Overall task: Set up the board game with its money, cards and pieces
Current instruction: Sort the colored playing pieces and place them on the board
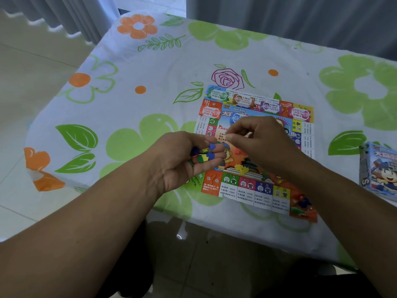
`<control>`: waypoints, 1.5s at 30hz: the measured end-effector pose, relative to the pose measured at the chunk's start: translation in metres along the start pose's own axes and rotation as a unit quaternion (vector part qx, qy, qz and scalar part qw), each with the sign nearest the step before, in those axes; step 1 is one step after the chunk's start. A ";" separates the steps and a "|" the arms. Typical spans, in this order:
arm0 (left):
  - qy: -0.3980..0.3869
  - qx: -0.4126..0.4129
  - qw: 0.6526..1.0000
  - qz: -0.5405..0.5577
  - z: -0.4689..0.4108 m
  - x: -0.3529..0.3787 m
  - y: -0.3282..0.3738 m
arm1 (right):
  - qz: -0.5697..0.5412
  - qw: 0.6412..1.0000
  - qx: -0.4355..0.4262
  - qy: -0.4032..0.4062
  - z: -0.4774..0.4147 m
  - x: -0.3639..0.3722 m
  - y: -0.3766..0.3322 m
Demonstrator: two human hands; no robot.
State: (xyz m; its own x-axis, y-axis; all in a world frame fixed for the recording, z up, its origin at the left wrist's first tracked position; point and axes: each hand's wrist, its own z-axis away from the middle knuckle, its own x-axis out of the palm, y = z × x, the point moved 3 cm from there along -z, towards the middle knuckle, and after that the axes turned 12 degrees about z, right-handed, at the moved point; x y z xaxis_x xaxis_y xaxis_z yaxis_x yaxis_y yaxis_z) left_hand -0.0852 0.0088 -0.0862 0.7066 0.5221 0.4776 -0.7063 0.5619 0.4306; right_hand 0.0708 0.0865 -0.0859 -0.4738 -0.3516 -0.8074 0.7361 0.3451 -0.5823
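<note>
A colourful paper game board (pixel 247 190) lies flat on the flowered tablecloth. Several small stacks of play money (pixel 245 101) sit along its far edge. My left hand (pixel 182 160) is cupped over the board's left side, its fingers curled round a handful of small blue, yellow and green plastic pieces (pixel 207 150). My right hand (pixel 260 138) hovers over the board's middle, its thumb and fingers pinched together; what it pinches is too small to tell. A yellow piece (pixel 241 168) and several red, blue and green pieces (pixel 300 204) lie loose on the board.
The blue game box (pixel 378 171) stands at the right edge of the table (pixel 150 93). The table's near edge runs just below the board. Grey curtains hang behind the table, and tiled floor shows on the left.
</note>
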 end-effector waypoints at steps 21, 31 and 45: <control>0.044 0.011 0.999 0.003 0.003 -0.010 0.004 | 0.004 0.992 0.001 -0.127 0.000 0.020 -0.001; 0.037 -0.001 0.999 0.004 0.002 -0.010 0.004 | -0.010 0.999 -0.040 -0.024 0.000 0.018 -0.011; -0.011 -0.017 1.000 -0.004 0.004 0.001 -0.005 | -0.022 0.995 -0.076 -0.061 0.012 0.017 -0.020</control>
State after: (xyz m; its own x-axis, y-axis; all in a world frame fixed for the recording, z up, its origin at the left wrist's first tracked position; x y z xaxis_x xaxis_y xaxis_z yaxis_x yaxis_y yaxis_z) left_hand -0.0813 0.0045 -0.0850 0.7109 0.5038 0.4907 -0.6984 0.5876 0.4086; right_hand 0.0541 0.0634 -0.0868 -0.4350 -0.4693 -0.7685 0.6302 0.4509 -0.6321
